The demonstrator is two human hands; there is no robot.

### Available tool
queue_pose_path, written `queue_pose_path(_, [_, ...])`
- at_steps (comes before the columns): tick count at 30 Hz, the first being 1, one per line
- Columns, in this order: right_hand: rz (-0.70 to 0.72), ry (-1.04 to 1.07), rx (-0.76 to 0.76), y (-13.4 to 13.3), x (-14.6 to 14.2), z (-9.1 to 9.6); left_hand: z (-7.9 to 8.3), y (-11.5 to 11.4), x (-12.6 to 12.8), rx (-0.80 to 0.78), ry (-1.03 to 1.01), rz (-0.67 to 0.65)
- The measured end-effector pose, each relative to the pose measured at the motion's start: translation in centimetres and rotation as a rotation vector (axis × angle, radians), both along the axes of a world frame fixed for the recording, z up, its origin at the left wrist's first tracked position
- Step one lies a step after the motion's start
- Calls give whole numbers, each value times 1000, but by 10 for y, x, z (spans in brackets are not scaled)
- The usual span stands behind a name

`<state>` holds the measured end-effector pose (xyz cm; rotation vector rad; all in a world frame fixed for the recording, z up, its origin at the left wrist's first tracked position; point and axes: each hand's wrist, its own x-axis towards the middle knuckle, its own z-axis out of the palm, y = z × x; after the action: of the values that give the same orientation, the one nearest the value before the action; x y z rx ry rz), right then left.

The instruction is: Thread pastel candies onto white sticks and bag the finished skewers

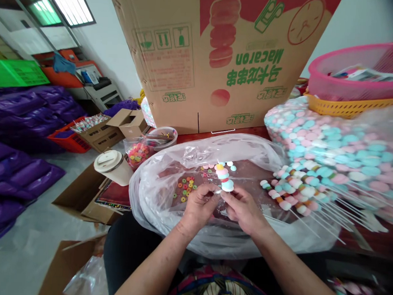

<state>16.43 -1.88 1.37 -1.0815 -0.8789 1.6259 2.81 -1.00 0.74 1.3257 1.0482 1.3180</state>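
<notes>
Both my hands meet over a clear plastic sheet (156, 180) spread on the table. My right hand (244, 209) pinches a thin white stick that carries a short stack of pastel candy pieces (224, 176), yellow, pink, white and blue. My left hand (199, 205) is closed with its fingertips at the base of that stack; what it pinches is too small to make out. Small coloured ring candies (186, 186) lie on the sheet just left of my hands. A row of finished candy skewers (298, 192) lies to the right.
A large clear bag of pink, blue and white candies (338, 148) fills the right side. Behind stands a big cardboard box (215, 58). Pink and yellow baskets (356, 90) sit at the far right. A lidded paper cup (113, 166) and a candy tub (161, 140) stand at the left.
</notes>
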Motion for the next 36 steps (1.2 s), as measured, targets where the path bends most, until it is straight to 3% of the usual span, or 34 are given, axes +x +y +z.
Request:
queue_pose_path(2, [-11, 83, -27, 1, -1, -2, 0, 0, -2, 29, 12, 3])
queue_pose_path(8, [4, 122, 3, 3, 0, -8, 7, 0, -7, -141, -133, -125])
queue_pose_path(17, [31, 149, -23, 1, 2, -9, -4, 3, -2, -52, -52, -24])
queue_pose_path(24, [31, 247, -106, 4, -14, -12, 3, -1, -5, -317, -177, -206])
queue_pose_path(28, [-15, -56, -46, 1, -3, -4, -6, 2, -5, -355, -258, -34])
queue_pose_path(33, [73, -759, 302, -28, 32, 5, -17, 14, -10, -383, -343, 180])
queue_pose_path(36, [46, -967, 455, -41, 37, -2, -17, 16, -12, -333, -284, 207])
